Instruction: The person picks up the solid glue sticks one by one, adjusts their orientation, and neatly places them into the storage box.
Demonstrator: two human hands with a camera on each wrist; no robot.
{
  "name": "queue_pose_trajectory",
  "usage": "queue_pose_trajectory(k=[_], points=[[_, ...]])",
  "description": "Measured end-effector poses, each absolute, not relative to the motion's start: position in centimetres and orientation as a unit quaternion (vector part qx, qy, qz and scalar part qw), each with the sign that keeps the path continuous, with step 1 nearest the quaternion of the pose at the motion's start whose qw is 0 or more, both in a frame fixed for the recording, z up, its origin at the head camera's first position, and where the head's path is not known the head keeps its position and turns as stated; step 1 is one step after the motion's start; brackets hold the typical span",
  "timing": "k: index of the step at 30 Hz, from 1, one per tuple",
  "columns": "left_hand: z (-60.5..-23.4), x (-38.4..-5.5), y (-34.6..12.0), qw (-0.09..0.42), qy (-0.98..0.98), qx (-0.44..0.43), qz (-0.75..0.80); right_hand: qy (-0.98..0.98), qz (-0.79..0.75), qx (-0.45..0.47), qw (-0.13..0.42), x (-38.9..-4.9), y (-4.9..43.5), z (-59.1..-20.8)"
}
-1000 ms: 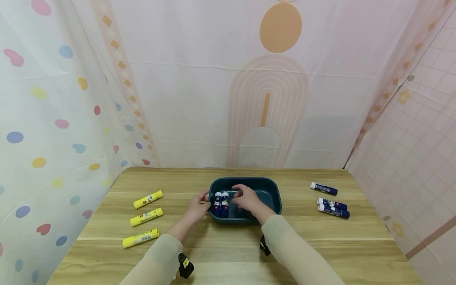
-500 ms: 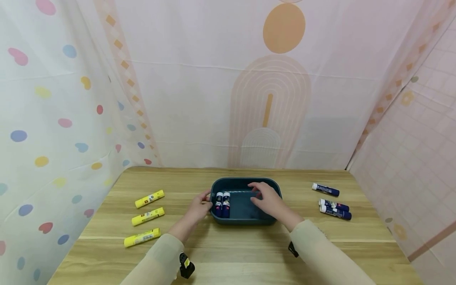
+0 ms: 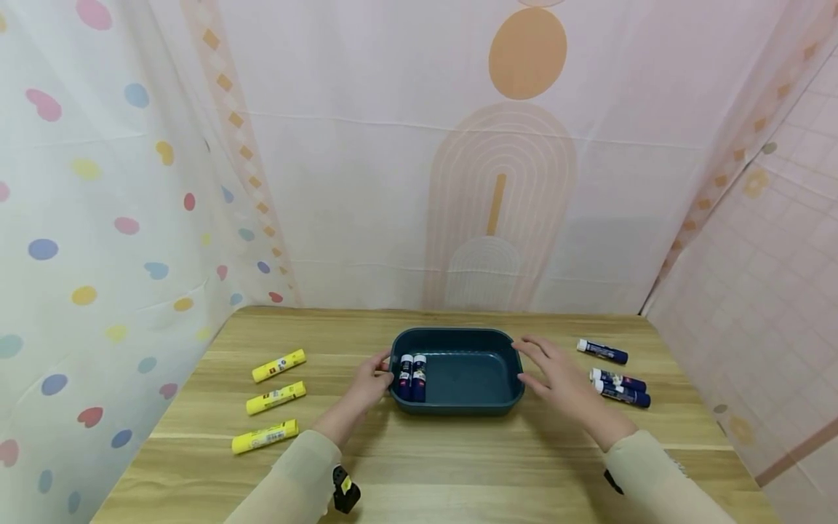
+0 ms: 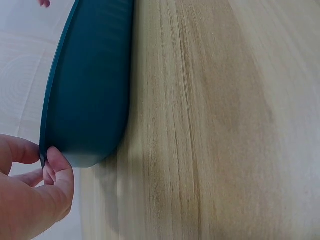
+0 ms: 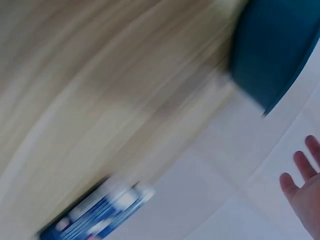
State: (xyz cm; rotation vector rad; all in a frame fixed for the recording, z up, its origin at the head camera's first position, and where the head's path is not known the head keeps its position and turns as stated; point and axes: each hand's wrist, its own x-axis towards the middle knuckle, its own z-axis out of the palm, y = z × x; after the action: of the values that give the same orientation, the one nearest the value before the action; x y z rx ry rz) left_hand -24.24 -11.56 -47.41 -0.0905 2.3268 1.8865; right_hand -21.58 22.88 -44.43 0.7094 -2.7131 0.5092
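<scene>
A dark teal plastic bin point(image 3: 474, 408) stands on the wooden table, with two navy glue sticks with white caps point(image 3: 412, 378) side by side at its left end. My left hand point(image 3: 365, 382) pinches the bin's left rim; the left wrist view shows the thumb and fingers on either side of the bin wall point(image 4: 92, 90). Just beyond the bin's right end is my right hand point(image 3: 559, 378), fingers spread and holding nothing. In the right wrist view its fingertips point(image 5: 301, 162) appear apart from the bin, and a blurred navy glue stick point(image 5: 95, 212) lies lower left.
Three yellow glue sticks point(image 3: 276, 397) lie spaced apart on the table's left side. To the right lie three more navy glue sticks, one alone point(image 3: 604, 352) and two touching point(image 3: 625, 394). A patterned curtain point(image 3: 366, 182) hangs behind the table point(image 3: 445, 466).
My right hand has moved right, out from inside the bin to beyond its right end, with its fingers spreading. The left hand has kept its hold on the left rim.
</scene>
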Motion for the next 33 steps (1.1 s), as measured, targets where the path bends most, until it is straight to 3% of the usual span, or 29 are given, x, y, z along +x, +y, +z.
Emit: queue_pose_trajectory(k=[13,33], points=[[-47.4,-24.2,-11.6,0.079,0.773,-0.031,0.629,-0.949,0.112,0.231,0.185,-19.4,31.7,-46.6],[-47.1,-23.9,-11.5,0.078,0.778,-0.028,0.623,-0.980,0.085,0.158,0.083,-18.5,35.9,-48.1]])
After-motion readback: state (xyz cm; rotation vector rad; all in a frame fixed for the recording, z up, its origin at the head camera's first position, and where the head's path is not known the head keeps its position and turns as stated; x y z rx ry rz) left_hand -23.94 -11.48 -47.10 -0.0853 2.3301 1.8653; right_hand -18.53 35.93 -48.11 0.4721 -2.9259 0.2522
